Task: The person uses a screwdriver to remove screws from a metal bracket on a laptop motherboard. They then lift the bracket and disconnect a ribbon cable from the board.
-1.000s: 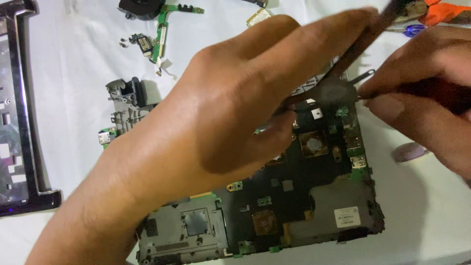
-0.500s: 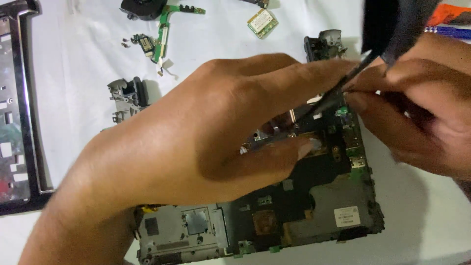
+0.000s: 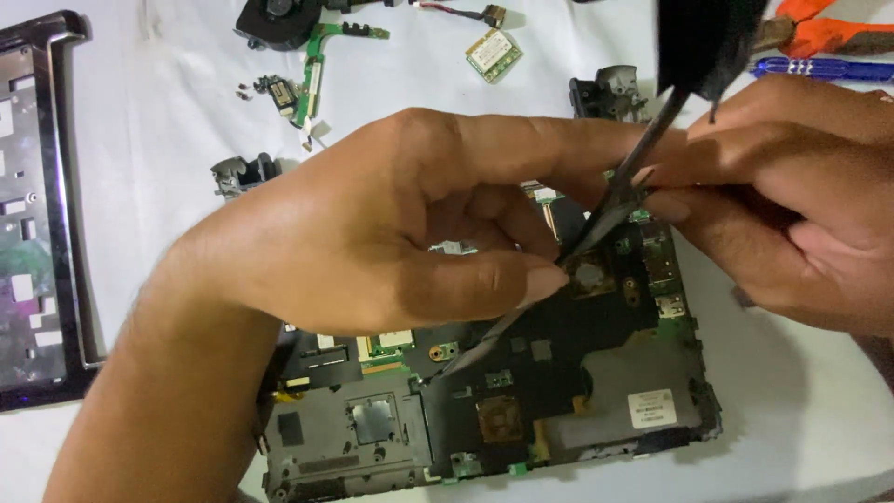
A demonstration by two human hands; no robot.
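You get one view only, from the head camera, looking steeply down and close onto the white table (image 3: 140, 121). Your hands fill mid-frame. The dark blur at upper right is probably something very near the lens.

The left hand (image 3: 372, 242) and right hand (image 3: 792, 205) meet over the upper middle of the circuit board (image 3: 559, 391), and the dark tool (image 3: 633, 177) slants between them, so that part is closed off from above. The board's lower half lies uncovered. On the bench (image 3: 140, 121), a bare strip runs between the dark frame panel (image 3: 37, 214) at the left edge and the left forearm. The far side is crowded: a fan (image 3: 275, 20), a green strip board (image 3: 312, 70), a small square card (image 3: 494, 51), two bracket pieces (image 3: 242, 172), orange pliers (image 3: 819, 33).
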